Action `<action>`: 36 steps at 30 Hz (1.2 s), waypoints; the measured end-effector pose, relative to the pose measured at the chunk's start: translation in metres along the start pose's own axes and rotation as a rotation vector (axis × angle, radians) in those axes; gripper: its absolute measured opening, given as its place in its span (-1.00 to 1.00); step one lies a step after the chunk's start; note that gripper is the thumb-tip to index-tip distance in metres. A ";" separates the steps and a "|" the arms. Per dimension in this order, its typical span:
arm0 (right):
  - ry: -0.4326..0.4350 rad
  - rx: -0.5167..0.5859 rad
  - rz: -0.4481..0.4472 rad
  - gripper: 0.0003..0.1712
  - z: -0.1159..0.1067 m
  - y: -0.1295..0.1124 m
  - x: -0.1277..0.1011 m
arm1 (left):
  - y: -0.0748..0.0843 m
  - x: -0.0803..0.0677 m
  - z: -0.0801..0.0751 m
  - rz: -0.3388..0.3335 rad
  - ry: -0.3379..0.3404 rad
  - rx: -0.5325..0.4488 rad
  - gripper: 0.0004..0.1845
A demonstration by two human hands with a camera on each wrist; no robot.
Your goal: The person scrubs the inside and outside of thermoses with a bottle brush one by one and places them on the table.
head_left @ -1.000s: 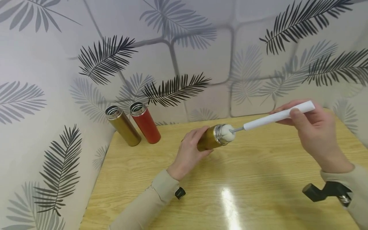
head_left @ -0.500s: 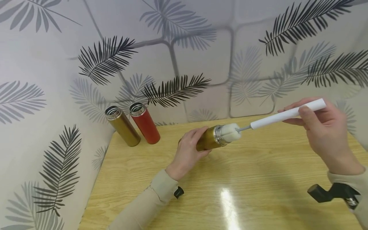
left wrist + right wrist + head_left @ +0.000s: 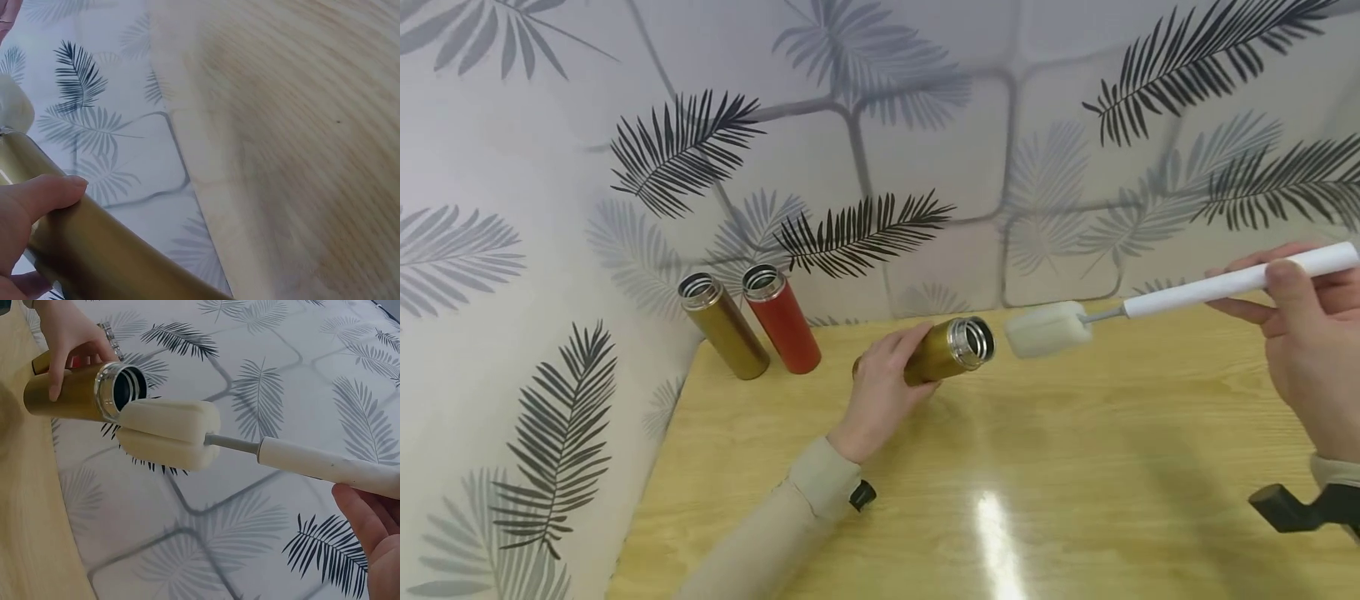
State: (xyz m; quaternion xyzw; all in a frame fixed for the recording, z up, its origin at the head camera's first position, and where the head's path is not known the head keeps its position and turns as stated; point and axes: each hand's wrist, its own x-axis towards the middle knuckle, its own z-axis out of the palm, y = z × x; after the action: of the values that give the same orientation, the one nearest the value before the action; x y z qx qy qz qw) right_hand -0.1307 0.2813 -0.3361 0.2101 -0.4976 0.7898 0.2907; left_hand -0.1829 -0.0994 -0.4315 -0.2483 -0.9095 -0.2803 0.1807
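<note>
My left hand [image 3: 883, 387] grips a gold thermos bottle [image 3: 934, 354] by its body, tilted with its uncapped steel mouth toward the right. In the left wrist view the thumb lies across the gold bottle [image 3: 106, 250]. My right hand [image 3: 1311, 342] holds a sponge bottle brush by its white handle [image 3: 1210, 290]. The cream sponge head [image 3: 1048, 329] is outside the bottle, just to the right of its mouth. The right wrist view shows the grooved sponge [image 3: 169, 434] on a grey stem in front of the dark opening.
A second gold bottle [image 3: 726, 329] and a red bottle [image 3: 786, 325] stand uncapped side by side at the table's back left. Behind the wooden table [image 3: 925, 500] rises a wall [image 3: 932, 267] with a leaf pattern.
My right hand has moved right, drawing the sponge head from inside the bottle's mouth to fully outside it. The left hand and bottle have shifted slightly left.
</note>
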 end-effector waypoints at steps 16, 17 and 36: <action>-0.230 0.180 0.000 -0.86 0.028 0.019 -0.007 | 0.013 0.005 0.006 0.007 -0.116 0.053 -0.20; -0.231 0.178 -0.009 -0.87 0.028 0.021 -0.007 | 0.013 0.005 0.006 0.015 -0.111 0.058 -0.20; -0.200 0.001 0.010 -0.89 0.000 0.031 -0.012 | 0.016 0.002 0.006 0.012 -0.071 -0.025 -0.15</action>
State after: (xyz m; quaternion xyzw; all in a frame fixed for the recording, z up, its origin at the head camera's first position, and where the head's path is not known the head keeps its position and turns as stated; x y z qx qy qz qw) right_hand -0.1421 0.2683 -0.3643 0.2854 -0.5249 0.7665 0.2355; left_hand -0.1766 -0.0835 -0.4281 -0.2656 -0.9103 -0.2817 0.1468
